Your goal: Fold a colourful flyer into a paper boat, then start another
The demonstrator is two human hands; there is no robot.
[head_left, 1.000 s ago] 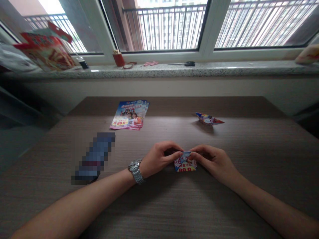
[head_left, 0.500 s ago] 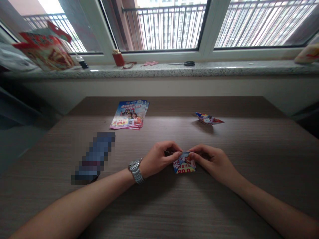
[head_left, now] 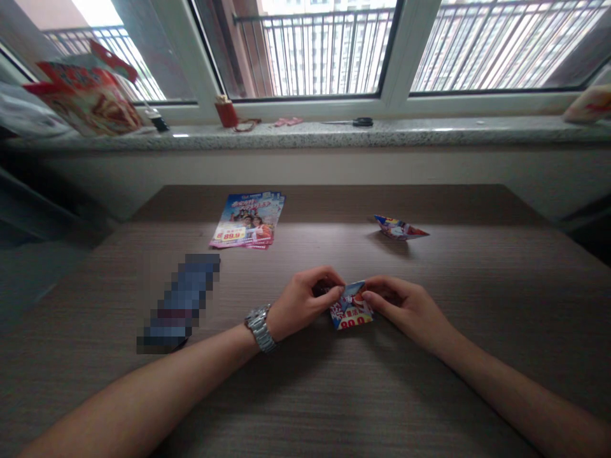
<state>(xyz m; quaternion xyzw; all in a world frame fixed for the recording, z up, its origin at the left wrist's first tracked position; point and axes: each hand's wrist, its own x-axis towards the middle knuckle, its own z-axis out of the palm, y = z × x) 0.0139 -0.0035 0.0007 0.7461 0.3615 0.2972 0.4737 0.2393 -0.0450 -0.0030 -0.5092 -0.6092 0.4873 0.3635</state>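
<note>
A small folded piece of printed flyer paper [head_left: 351, 310] lies on the wooden table [head_left: 334, 394] between my hands. My left hand [head_left: 300, 301], with a metal watch [head_left: 259, 327] on its wrist, pinches the paper's upper left edge with curled fingers. My right hand [head_left: 405, 306] pinches the upper right edge, fingers pressed together on the fold. The paper's top edge is lifted a little off the table.
A stack of flyers [head_left: 248, 219] lies at the far left of the table and a finished folded paper boat [head_left: 399, 228] at the far right. A blurred dark object [head_left: 180, 303] lies left of my forearm. The stone windowsill [head_left: 429, 132] holds scissors [head_left: 363, 121], a red cup [head_left: 227, 112] and paper bags [head_left: 88, 95].
Both hands have shifted slightly away from me and the folded paper's top edge has risen and tilted between the fingers.
</note>
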